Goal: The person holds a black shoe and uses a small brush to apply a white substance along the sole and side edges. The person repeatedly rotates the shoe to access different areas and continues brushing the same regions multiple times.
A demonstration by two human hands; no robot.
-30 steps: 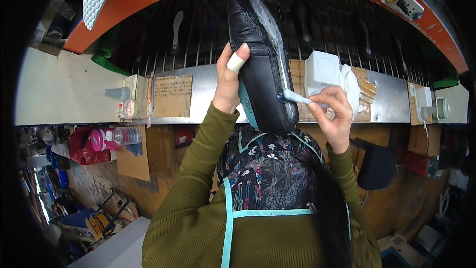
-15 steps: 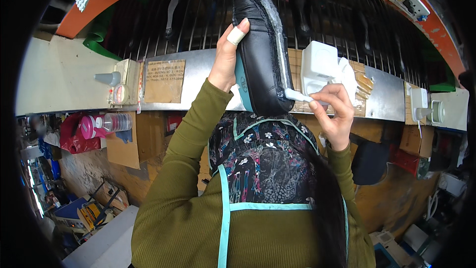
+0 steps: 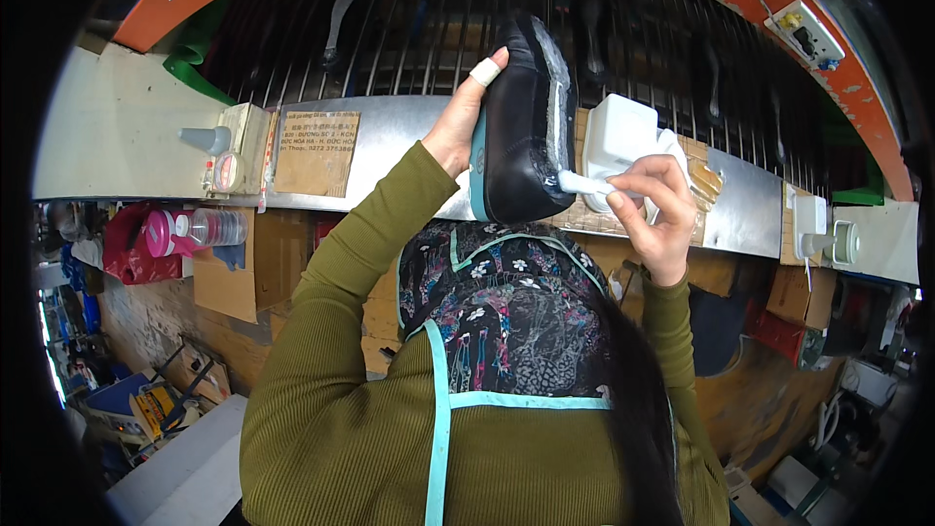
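My left hand (image 3: 460, 127) is wrapped round a black leather shoe upper (image 3: 511, 151) stretched over a teal last (image 3: 477, 175), its bandaged thumb near the far end. The shoe is tilted so that its underside faces right. A pale, whitish band of coating runs along that underside edge. My right hand (image 3: 662, 214) pinches the handle of a small brush (image 3: 587, 185) with white bristles. Its tip touches the edge at the shoe's near end. Just beyond my right hand stands a white plastic container (image 3: 620, 131) on the metal ledge. The last is mostly hidden by the upper.
A rack of metal rods (image 3: 419, 29) spans the far side, with dark shoe-shaped things on or under it. A cardboard piece (image 3: 317, 156) lies on the metal ledge, left of the shoe. Further left are a grey nozzle-shaped piece (image 3: 203, 139) and a clear bottle (image 3: 219, 227).
The shoe's far end has tipped down and toward me, with my left hand shifting slightly right. The brush has stayed at the near end's edge. The whole view has shifted slightly.
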